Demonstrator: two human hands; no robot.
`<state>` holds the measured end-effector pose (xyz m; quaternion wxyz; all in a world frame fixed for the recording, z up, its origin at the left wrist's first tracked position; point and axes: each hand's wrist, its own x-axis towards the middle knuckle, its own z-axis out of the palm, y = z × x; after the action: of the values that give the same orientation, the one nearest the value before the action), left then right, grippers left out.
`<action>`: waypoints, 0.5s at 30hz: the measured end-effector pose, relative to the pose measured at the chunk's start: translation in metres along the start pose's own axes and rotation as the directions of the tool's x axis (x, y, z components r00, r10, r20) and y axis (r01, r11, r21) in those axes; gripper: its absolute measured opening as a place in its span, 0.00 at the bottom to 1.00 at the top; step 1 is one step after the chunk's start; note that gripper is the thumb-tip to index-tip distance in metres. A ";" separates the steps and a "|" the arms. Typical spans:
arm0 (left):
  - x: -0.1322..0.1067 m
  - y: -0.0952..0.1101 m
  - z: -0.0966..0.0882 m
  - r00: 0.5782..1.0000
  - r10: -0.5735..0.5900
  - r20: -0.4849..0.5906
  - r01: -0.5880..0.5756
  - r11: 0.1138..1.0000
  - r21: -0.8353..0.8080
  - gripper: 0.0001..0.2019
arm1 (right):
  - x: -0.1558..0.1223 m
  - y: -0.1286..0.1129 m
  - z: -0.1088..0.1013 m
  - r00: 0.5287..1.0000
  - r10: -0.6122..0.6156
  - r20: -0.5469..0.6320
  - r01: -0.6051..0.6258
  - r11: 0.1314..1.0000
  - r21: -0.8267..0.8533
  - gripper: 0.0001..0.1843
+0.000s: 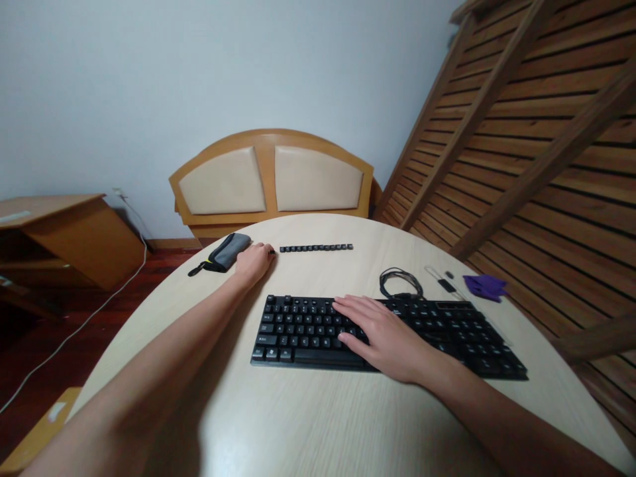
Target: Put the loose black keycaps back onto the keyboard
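A black keyboard (318, 358) lies on the round table. My right hand (380, 331) rests flat across its middle, fingers stretched out, hiding part of the keys. Several black keycaps (317, 248) stand in a straight line farther back on the table. At the left end of that line, my left hand (254, 262) pinches a small black keycap (271, 252), mostly hidden by the fingers. Close beside this hand lies a grey zip pouch (229, 252) with black edging. Along the keyboard's back edge only a few keys show at the left.
A coiled black cable (400, 285) sits behind the keyboard. To its right are a wire tool (437, 275), a small black piece (450, 274) and a purple cloth (485, 287). Beyond the table (278, 424) stand a padded headboard (271, 175) and wooden slats (527, 132).
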<state>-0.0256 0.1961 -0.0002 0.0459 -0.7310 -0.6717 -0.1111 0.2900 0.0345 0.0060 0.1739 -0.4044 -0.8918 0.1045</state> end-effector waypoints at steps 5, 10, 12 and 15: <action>-0.027 0.000 -0.013 0.999 -0.028 -0.017 0.026 0.994 -0.103 0.13 | 0.001 -0.002 0.000 1.000 0.001 0.008 -0.001 1.000 -0.006 0.29; -0.065 0.013 -0.025 0.998 0.047 -0.036 -0.056 0.960 -0.275 0.15 | 0.001 -0.001 0.001 1.000 0.001 -0.006 -0.001 1.000 0.001 0.28; -0.080 0.019 -0.025 0.995 0.086 -0.048 -0.097 0.937 -0.336 0.15 | 0.001 0.000 0.001 1.000 -0.002 -0.012 0.002 1.000 0.004 0.28; -0.098 0.027 -0.021 0.988 0.148 -0.051 -0.154 0.870 -0.469 0.13 | 0.001 0.001 0.001 1.000 -0.005 -0.007 0.005 1.000 -0.009 0.28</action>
<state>-0.0077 0.0942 0.0002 -0.1202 -0.7697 -0.5649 -0.2719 0.2894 0.0356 0.0050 0.1756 -0.4031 -0.8927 0.0987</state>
